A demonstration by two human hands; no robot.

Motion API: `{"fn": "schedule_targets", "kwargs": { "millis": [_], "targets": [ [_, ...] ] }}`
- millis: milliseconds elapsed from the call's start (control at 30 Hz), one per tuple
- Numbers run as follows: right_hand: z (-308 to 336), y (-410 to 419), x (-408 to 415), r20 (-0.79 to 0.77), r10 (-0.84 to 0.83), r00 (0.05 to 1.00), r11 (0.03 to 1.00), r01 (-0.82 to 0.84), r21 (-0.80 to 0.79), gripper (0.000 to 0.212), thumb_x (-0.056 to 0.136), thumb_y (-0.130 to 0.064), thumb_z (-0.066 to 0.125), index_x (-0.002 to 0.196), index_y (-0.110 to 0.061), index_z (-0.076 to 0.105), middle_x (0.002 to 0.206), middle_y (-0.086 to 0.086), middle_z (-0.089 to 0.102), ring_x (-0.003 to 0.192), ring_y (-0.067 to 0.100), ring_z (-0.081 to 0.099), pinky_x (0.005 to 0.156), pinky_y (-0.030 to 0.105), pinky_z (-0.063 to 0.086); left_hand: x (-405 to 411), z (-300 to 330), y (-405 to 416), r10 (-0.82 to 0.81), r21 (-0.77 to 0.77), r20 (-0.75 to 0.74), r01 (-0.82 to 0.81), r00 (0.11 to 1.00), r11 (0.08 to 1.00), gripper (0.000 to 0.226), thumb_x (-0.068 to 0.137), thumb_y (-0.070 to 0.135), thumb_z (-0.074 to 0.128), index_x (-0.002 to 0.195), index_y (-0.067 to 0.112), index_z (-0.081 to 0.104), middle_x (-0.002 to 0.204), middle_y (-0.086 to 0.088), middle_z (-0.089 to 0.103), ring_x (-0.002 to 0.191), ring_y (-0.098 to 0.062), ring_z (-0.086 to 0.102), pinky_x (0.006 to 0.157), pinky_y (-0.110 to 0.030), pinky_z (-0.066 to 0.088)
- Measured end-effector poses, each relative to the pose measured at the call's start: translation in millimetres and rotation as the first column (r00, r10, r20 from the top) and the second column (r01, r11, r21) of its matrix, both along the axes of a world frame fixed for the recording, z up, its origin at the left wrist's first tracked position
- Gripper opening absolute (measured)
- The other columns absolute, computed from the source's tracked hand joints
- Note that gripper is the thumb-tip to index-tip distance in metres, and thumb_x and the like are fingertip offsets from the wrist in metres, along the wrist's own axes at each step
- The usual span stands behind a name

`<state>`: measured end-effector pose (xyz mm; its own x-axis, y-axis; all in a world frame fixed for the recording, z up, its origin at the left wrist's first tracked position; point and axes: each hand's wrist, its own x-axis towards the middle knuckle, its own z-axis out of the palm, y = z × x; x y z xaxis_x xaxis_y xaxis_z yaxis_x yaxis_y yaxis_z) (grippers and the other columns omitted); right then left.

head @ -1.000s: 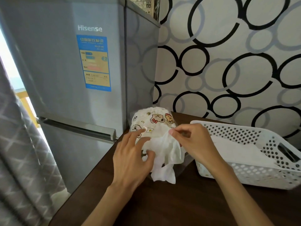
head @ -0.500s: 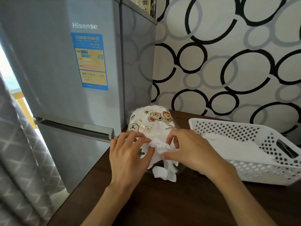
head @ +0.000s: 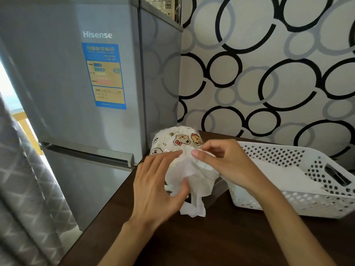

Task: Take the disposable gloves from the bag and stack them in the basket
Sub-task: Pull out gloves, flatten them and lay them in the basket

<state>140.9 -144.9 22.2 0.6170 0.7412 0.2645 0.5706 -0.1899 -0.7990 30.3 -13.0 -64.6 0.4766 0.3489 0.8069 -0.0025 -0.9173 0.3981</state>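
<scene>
The right hand (head: 226, 164) pinches a thin white glove (head: 192, 181) hanging long-ways toward 6 o'clock from the bag (head: 176, 141), the left hand (head: 157, 187) presses it with straight fingers, and the basket (head: 288, 200) waits at 3 o'clock.

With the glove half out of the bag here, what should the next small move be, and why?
Probably the right hand pulls the glove fully free while the left hand steadies the bag. The glove still hangs at the bag's mouth, pinched by the right hand, and the basket with its stack sits just to the right.
</scene>
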Motion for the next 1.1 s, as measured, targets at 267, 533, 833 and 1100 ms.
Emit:
{"fn": "schedule_targets", "kwargs": {
  "millis": [267,533,833,1100],
  "targets": [
    [16.7,-23.5,-22.1,0.217,0.049,0.975,0.952,0.02,-0.305,0.018,0.094,-0.032,0.054,0.108,-0.032,0.066,0.1,-0.016,0.067,0.085,-0.004,0.062,0.08,0.017,0.05,1.0,29.8,15.3,-0.002,-0.479,-0.045,-0.02,0.999,0.878,0.002,0.086,0.04,0.065,0.088,0.039,0.064,0.081,0.023,0.067,0.077,0.002,0.064,0.071,-0.03,0.057],
    [-47.6,-2.4,-37.2,0.514,0.302,0.803,0.696,0.183,-0.695,0.048,0.089,-0.001,0.052,0.132,-0.021,0.053,0.132,0.005,0.048,0.119,0.026,0.047,0.095,0.038,0.043,3.1,43.4,23.1,-0.103,-0.534,-0.281,-0.067,0.954,0.843,0.012,0.09,0.042,0.058,0.089,0.031,0.064,0.078,0.009,0.074,0.078,-0.012,0.069,0.082,-0.042,0.054],
    [-76.1,11.4,-33.7,0.605,-0.029,0.796,0.908,0.274,-0.317,0.022,0.097,-0.033,0.047,0.096,-0.017,0.062,0.098,-0.001,0.065,0.085,0.018,0.061,0.068,0.026,0.042,-1.8,44.9,22.9,-0.169,-0.66,-0.272,-0.056,0.947,0.749,0.009,0.09,0.031,0.061,0.082,0.035,0.06,0.081,0.006,0.073,0.077,-0.015,0.068,0.081,-0.043,0.057],
    [-85.6,14.4,-30.1,0.509,0.098,0.855,0.89,0.153,-0.429,0.041,0.102,-0.031,0.028,0.139,-0.021,0.043,0.141,-0.006,0.044,0.129,0.012,0.038,0.104,0.029,0.035,-7.4,65.6,18.3,-0.294,-0.765,0.006,0.194,0.956,0.614,0.018,0.091,0.024,0.055,0.098,0.011,0.066,0.087,-0.008,0.07,0.081,-0.017,0.064,0.07,-0.032,0.05]
  ]
}}
